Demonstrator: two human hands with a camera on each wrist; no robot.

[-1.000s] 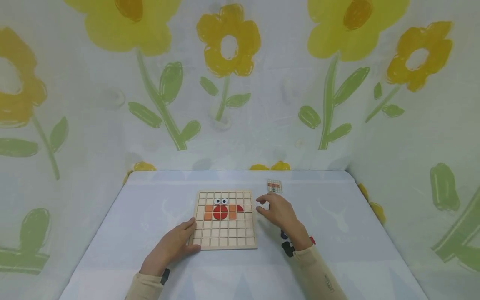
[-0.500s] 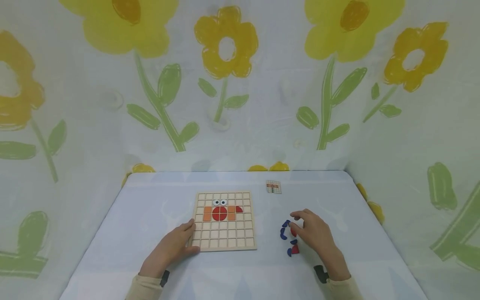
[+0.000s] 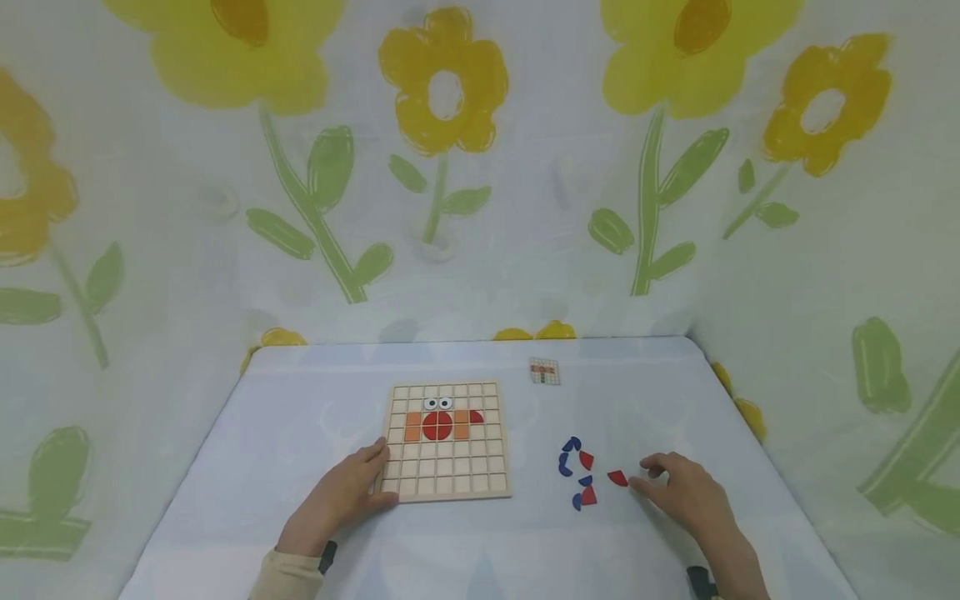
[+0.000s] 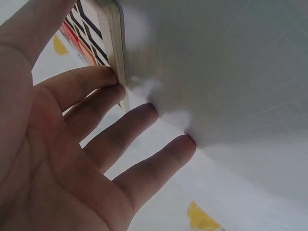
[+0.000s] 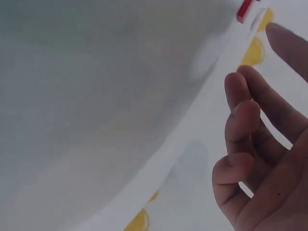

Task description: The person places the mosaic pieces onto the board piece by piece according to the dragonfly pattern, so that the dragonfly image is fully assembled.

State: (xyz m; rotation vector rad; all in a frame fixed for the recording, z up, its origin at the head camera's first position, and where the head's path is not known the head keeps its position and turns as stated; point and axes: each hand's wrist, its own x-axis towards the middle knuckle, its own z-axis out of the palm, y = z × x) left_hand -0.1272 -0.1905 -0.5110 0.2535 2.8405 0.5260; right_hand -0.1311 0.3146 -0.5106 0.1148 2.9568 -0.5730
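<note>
A pale wooden grid board (image 3: 450,475) lies on the table, left of centre in the head view. Set in its squares are two eye tiles (image 3: 438,403), a red disc made of quarter pieces (image 3: 437,426), orange squares (image 3: 461,424) and another red quarter piece (image 3: 476,417). My left hand (image 3: 348,492) rests against the board's left edge, fingers extended; in the left wrist view the fingertips (image 4: 115,77) meet its side. My right hand (image 3: 686,496) holds nothing, fingers loosely bent, its thumb right beside a loose red quarter piece (image 3: 618,477).
Between board and right hand lie several blue half-round pieces (image 3: 565,465) and two more red pieces (image 3: 587,460). A small card with a printed grid pattern (image 3: 544,371) lies behind them. Flower-patterned cloth walls (image 3: 525,275) enclose the table's back and sides.
My right hand has moved from beside the board over the loose pieces to the right, towards me. One red piece now lies apart from the others. My left hand stays on the board.
</note>
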